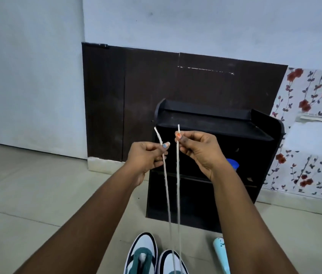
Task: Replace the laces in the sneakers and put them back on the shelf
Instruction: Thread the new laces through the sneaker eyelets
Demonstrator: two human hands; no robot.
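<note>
With my left hand (148,155) and right hand (197,151) each pinching a lace (178,175) end, it runs down to the near right sneaker (171,263) — lacing barely begun, shelf (215,123) beyond.

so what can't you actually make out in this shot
- Right sneaker, head view: eyelets cut off by the bottom edge, so how far the lace is threaded is unknown.
- Blue object in the shelf: mostly behind the right hand.
- Light blue item on the floor: cut off by the right forearm.
</note>
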